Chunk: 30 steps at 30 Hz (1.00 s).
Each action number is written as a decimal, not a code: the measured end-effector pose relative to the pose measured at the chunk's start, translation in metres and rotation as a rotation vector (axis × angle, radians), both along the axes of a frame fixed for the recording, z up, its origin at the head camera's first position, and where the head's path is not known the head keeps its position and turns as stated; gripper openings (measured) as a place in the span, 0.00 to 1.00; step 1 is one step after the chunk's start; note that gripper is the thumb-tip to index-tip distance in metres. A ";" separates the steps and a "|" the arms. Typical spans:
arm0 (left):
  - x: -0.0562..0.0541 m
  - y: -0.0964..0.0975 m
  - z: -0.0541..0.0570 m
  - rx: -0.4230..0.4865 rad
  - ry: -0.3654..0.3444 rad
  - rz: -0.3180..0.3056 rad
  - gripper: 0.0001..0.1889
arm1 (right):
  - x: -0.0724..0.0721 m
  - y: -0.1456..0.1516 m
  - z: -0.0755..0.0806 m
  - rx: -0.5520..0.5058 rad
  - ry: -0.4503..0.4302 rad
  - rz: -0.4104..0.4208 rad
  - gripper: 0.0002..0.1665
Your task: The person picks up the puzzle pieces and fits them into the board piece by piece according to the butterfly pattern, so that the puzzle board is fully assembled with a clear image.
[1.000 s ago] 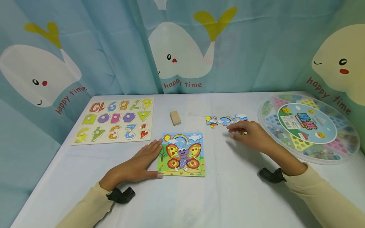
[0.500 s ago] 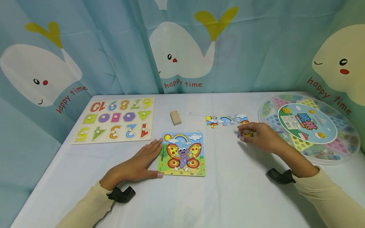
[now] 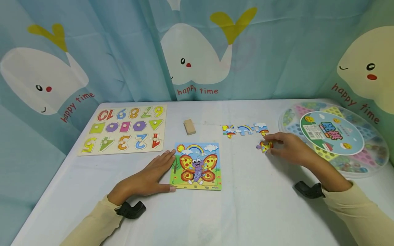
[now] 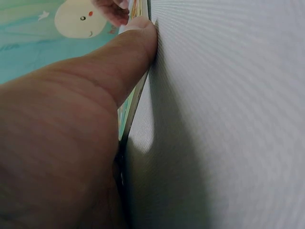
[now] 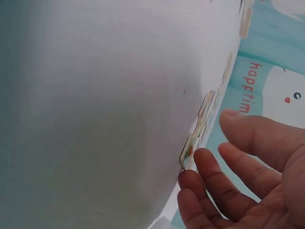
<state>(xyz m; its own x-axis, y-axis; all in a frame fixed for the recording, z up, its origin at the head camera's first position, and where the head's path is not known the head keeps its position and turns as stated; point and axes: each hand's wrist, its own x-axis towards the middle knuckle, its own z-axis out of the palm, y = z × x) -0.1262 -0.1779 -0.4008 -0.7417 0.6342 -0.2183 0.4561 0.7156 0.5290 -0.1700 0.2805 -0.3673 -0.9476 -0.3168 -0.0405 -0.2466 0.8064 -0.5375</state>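
My left hand (image 3: 146,177) lies with straight fingers along the left side of a square butterfly picture board (image 3: 197,167). Its thumb touches the board's lower left corner, and the left wrist view shows that thumb (image 4: 126,52) against the edge. My right hand (image 3: 290,148) is beside a yellow and red jigsaw piece (image 3: 265,146), which lies on the table. In the right wrist view thumb and fingers stand apart around nothing. Just above that piece lie three others in a row: a sun piece (image 3: 228,130), a rainbow piece (image 3: 245,129) and a cloud piece (image 3: 261,127).
A wooden number and shape board (image 3: 123,132) is at the left. A small wooden block (image 3: 189,127) stands behind the butterfly board. At the right, a round clear box (image 3: 332,136) of marbles lies near my right forearm. A whale-print curtain (image 3: 197,51) hangs behind the table.
My right hand carried the yellow and red jigsaw piece to the right, set it below the cloud piece and let go, drawing back slightly. The left hand has stayed put.
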 end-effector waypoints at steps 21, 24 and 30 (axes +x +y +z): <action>-0.001 -0.001 -0.001 0.005 0.013 -0.009 0.54 | -0.010 -0.004 0.000 0.081 0.044 0.007 0.25; -0.001 -0.001 -0.002 0.002 0.011 -0.008 0.54 | -0.010 -0.004 0.001 0.065 0.044 0.001 0.23; -0.002 -0.001 -0.002 0.005 0.004 -0.009 0.54 | -0.009 -0.001 0.002 0.050 0.060 0.013 0.20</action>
